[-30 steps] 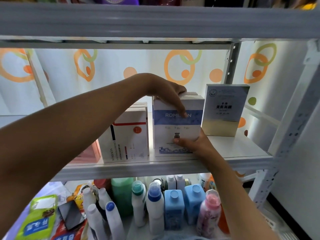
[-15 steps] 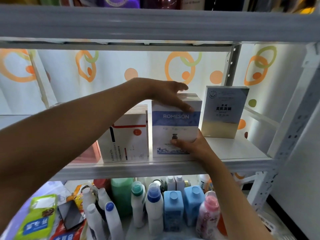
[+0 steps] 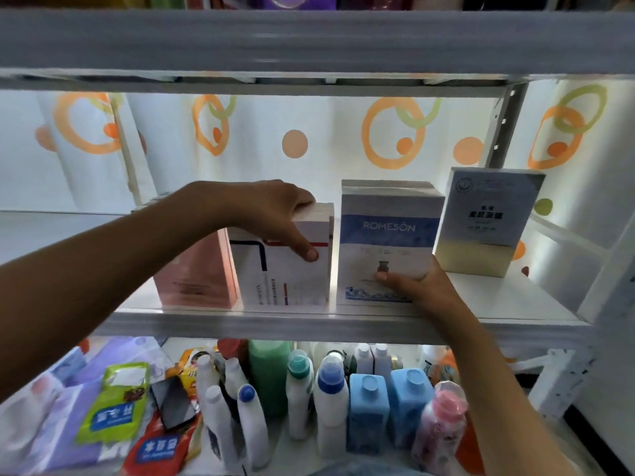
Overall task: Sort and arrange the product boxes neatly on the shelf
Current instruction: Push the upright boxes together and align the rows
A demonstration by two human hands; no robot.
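Bare shelf (image 3: pixel 515 300) lies open right of the ROMESON box (image 3: pixel 388 214); only a narrow gap separates it from the white box (image 3: pixel 292 283).

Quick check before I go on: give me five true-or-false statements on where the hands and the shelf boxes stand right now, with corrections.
1. The left hand grips the top of the white box with red and blue lines. True.
2. The right hand is on the pink box. False: it holds the lower front of the blue ROMESON box; the pink box stands at the left end of the row.
3. The gold-bottomed box stands right of the ROMESON box. True.
4. The ROMESON box lies flat. False: it is upright.
5. Bottles stand on the level below. True.
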